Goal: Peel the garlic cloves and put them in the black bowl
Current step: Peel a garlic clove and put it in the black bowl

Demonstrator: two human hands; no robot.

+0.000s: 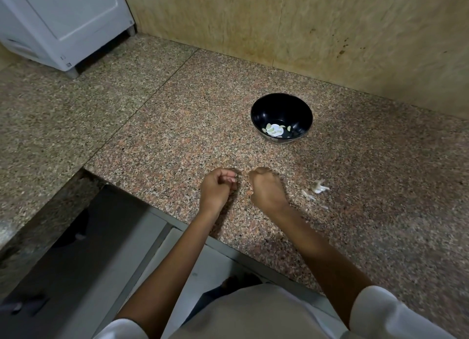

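Observation:
The black bowl point(280, 105) stands on the granite counter, beyond my hands and a little to the right. Several peeled garlic cloves point(274, 130) lie in its bottom. My left hand point(217, 187) hovers low over the counter with its fingers curled into the palm; no clove shows in it. My right hand point(267, 187) is close beside it, knuckles up and fingers curled under, so whatever it may hold is hidden. The two hands are slightly apart. Loose garlic skins point(318, 187) lie on the counter just right of my right hand.
The speckled granite counter point(177, 125) runs back to a beige tiled wall point(330, 34). A white appliance point(63, 21) stands at the back left. The counter's front edge drops to a grey cabinet point(101, 237) at lower left.

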